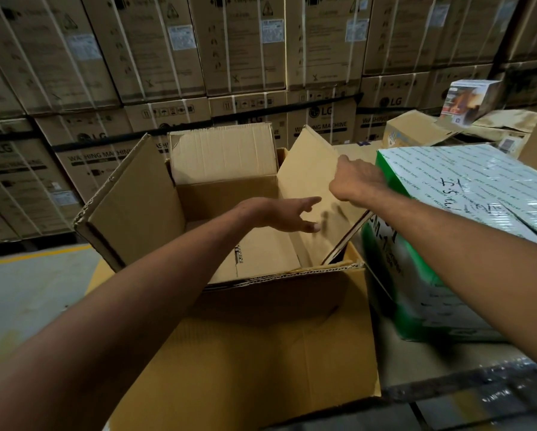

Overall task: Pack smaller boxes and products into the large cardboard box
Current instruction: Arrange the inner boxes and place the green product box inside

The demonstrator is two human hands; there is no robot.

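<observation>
Grey concrete floor (pixel 27 290) on the left with a yellow line (pixel 34 256) painted across it, and the wall of stacked washing machine boxes (pixel 83 163) at the back seems to stand right on it. The big open cardboard box (pixel 261 337) is in the middle, but its near flap hangs down over the base, so I honestly can't tell what it sits on. On the right there's a flat brown cardboard surface (pixel 422 359) with shiny plastic wrap (pixel 478 390) along its near edge, and the green and white box (pixel 432 290) sits directly on that, just beside the big one.
</observation>
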